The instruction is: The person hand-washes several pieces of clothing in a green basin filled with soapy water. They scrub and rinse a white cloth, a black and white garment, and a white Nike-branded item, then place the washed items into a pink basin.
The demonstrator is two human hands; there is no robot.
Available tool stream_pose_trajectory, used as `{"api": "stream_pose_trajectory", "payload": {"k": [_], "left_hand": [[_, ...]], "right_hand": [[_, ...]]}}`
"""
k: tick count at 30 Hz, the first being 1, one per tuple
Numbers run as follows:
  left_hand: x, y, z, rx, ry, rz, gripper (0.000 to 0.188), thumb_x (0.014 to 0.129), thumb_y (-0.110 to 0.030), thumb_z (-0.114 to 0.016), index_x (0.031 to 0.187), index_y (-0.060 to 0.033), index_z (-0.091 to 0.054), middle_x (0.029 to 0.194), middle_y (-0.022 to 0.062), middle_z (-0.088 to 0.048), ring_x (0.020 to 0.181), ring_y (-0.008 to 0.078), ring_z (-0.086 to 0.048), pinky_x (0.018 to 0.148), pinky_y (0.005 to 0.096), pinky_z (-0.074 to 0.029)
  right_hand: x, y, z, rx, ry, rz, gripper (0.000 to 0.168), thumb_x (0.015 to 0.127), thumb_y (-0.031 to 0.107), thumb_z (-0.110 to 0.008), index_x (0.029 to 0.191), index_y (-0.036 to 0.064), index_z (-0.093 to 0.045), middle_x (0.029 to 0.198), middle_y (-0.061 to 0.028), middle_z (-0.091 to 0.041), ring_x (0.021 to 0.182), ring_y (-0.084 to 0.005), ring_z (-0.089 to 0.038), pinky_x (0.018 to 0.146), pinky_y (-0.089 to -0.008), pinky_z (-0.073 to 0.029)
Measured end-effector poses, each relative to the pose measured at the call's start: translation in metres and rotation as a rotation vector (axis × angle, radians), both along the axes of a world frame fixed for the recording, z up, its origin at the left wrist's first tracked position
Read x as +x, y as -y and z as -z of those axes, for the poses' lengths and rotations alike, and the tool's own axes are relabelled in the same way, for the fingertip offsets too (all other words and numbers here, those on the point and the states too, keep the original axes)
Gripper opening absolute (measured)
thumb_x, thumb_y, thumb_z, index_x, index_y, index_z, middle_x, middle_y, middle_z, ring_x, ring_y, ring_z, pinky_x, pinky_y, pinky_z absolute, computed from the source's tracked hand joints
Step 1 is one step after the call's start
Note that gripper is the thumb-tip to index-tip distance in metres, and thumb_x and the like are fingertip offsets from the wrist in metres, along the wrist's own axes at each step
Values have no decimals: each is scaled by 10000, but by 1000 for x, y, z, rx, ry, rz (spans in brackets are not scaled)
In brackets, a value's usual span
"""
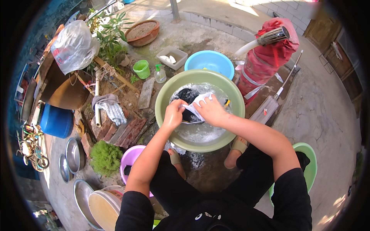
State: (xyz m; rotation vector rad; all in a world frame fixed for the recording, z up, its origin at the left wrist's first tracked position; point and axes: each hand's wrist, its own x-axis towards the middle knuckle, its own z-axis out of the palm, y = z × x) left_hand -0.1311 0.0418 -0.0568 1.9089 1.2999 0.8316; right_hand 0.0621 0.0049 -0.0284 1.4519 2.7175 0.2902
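Note:
A wide olive-green plastic basin point(164, 127) stands between my feet, holding sudsy water point(199, 134). Over the water, my left hand point(174, 112) pinches the left edge of a white cloth point(200, 101). My right hand point(212, 111) grips the same cloth on its right side, so it is stretched between both hands. Dark fabric point(187, 94) lies half sunk in the water behind and below the cloth. Whether the dark and white parts belong to one garment, I cannot tell. A small yellow and black item point(227, 102) shows at the basin's right inner side.
Beyond the basin sit a blue basin point(209, 62), a soap pump bottle point(159, 74) and a small green bucket point(141, 69). A red-wrapped post with a tap pipe point(261, 57) rises at right. Pink point(131, 154) and green point(310, 164) tubs flank me; stacked bricks point(130, 131) lie left.

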Motion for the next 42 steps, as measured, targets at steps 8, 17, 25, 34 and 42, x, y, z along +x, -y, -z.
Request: {"api": "stream_pose_trajectory", "payload": {"k": [8,17,25,34,42], "left_hand": [[-11,-17,-3,-579,826,12,113,955,-153,-528,1004,-67,-582,876,-13,-573,811,86,-531,749,246,-432],[-25,-19,-12,-699,1165,65,174,952,-238,-553,1004,-73,-564,850,14,-594,802,134,-601,735,312,-502],[4,16,-94,-442,1297,367,504,778,51,-655,1257,-27,-518,1233,73,-532,1116,185,-529,975,325,-415],[-32,-13,-53,-335,665,-155,284,855,-274,-671,880,9,-666,795,28,-664,695,96,-576,626,265,-450],[-24,-17,-23,139,-416,-316,208,834,-188,-594,881,14,-603,1012,218,-578,877,381,-595,768,468,-473]], "right_hand": [[-4,-39,14,-681,-1224,184,262,913,289,-580,904,33,-638,642,-48,-534,594,-181,-543,599,-325,-472],[-17,-24,-25,-792,-801,176,517,681,508,-778,760,11,-661,662,-110,-636,643,-219,-629,629,-331,-501],[12,-6,96,-575,-1283,647,314,809,202,-583,1016,-32,-615,842,-196,-650,798,-297,-643,732,-382,-497],[58,-34,-47,-680,-1579,577,104,808,109,-585,868,31,-619,828,-16,-615,774,-97,-566,716,-242,-448],[59,-68,10,-324,-928,432,437,822,355,-653,1140,57,-616,1171,-216,-560,1071,-318,-548,929,-388,-436]]}}
